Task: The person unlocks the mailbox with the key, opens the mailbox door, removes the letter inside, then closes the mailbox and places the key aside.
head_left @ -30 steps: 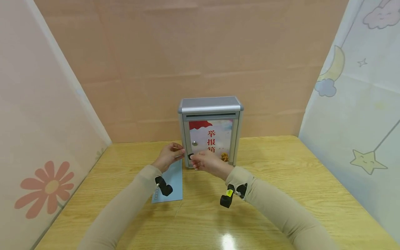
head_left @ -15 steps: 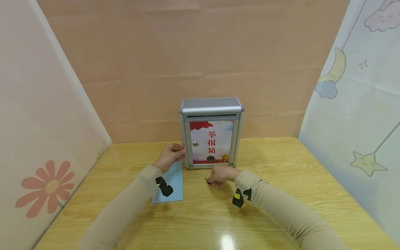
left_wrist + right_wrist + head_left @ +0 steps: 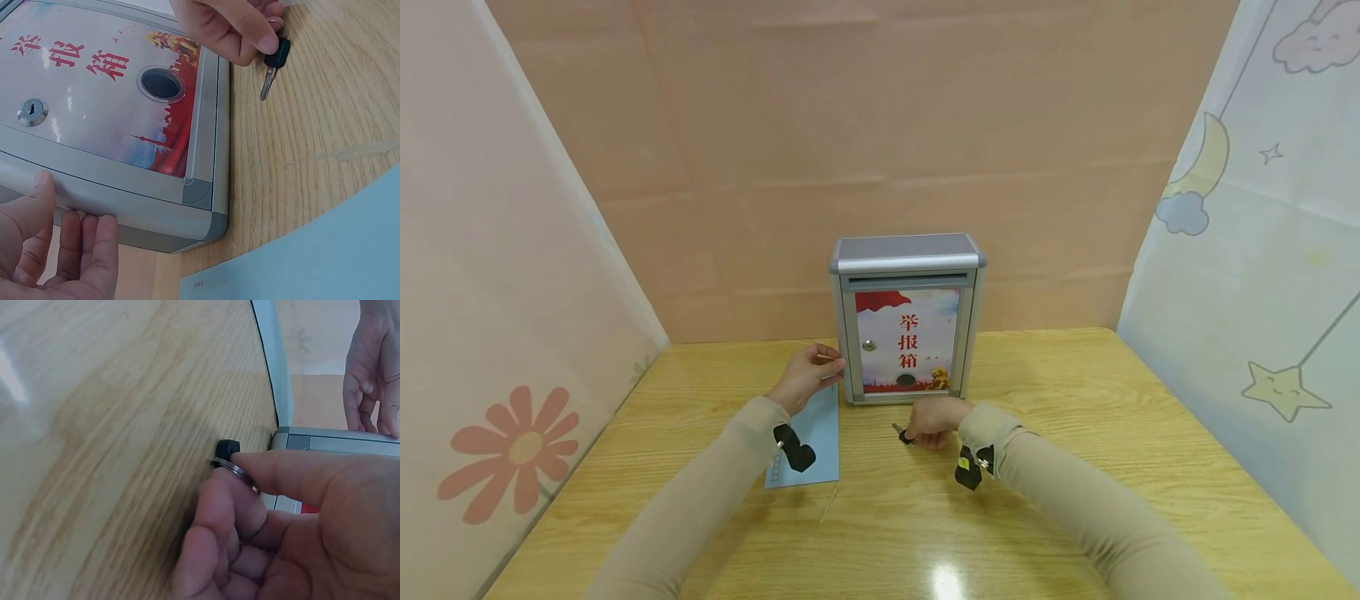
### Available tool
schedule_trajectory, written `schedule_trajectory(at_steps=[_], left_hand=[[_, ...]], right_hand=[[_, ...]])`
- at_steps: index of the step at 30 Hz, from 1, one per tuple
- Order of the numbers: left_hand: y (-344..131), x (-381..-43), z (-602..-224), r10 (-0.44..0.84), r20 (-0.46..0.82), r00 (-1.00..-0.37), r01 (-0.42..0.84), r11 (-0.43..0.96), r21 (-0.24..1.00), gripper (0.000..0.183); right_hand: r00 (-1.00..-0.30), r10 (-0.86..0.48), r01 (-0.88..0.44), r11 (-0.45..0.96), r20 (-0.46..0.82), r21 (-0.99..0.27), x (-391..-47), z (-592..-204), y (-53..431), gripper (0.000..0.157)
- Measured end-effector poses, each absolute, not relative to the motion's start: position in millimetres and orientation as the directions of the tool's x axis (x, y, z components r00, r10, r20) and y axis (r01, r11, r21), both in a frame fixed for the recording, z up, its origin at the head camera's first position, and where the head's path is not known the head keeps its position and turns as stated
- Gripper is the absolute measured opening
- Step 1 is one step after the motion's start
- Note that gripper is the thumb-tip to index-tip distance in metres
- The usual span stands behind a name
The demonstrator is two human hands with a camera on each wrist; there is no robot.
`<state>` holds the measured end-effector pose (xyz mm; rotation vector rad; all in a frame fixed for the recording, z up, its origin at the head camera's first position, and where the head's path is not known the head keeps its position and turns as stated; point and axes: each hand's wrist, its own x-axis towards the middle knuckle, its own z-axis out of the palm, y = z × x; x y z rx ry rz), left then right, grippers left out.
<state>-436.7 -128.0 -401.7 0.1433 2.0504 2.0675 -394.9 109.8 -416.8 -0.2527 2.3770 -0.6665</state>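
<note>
A grey metal report box (image 3: 910, 250) with red characters and a slot stands upright at the back of the table. My left hand (image 3: 805, 377) rests its thumb and fingertips against the box's left edge, as the left wrist view also shows. In front of the box, low over the table, my right hand (image 3: 936, 418) pinches a black-headed key (image 3: 275, 57) by its head and ring (image 3: 231, 467). The key's metal blade points away from the fingers. The keyhole of the lock (image 3: 32, 111) on the box's door has no key in it.
A light blue envelope (image 3: 816, 446) lies flat on the wooden table (image 3: 1037, 467), left of the box and partly under the left forearm. An orange-beige cloth backs the table, with patterned panels on both sides.
My right hand has moved from the box's front down to the tabletop, carrying the key. In the last half second it shifts only slightly. My left hand stays at the box.
</note>
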Motion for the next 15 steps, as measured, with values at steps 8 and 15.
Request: schedule_trajectory(at_steps=[8,15], left_hand=[[-135,-437,-403,0.236,-0.073,-0.969,-0.065,0.043,0.997,0.024],[-170,-436,-376,0.185,0.072,-0.98,0.134,0.346,0.929,0.05]], right_hand=[[-0.776,-0.333,-0.079,0.894,-0.536,-0.441,-394,-407,117,0.043],[-0.818,-0.314,-0.158,0.928,-0.482,-0.336,-389,-354,184,0.046]])
